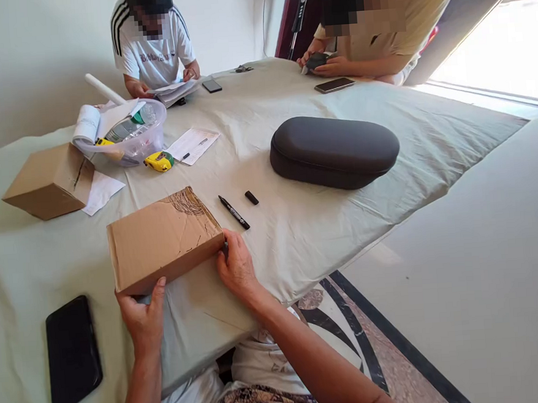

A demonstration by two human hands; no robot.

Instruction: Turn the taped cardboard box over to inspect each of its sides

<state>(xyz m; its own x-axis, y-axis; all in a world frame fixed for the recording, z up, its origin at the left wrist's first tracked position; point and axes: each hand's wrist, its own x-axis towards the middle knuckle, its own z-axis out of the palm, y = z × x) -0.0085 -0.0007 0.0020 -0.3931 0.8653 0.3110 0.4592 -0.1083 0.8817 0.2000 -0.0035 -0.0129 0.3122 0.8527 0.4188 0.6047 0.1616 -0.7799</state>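
A brown cardboard box (154, 234) with black scribbles on its top lies on the cloth-covered table in front of me. My left hand (143, 314) grips its near left corner, the thumb along the near side and the fingers mostly hidden beneath. At the near right corner, my right hand (237, 262) holds the box too, its fingers partly out of sight. Just beyond the box rests an uncapped black marker (233, 212), and its cap (251, 197) lies apart to the right.
Around the box are a black phone (74, 356), a second cardboard box (49, 180), a filled plastic basket (153, 133), a yellow tape measure (159, 162), a paper (195, 144) and a large dark case (334, 151). Two people sit across, one holding papers (176, 91).
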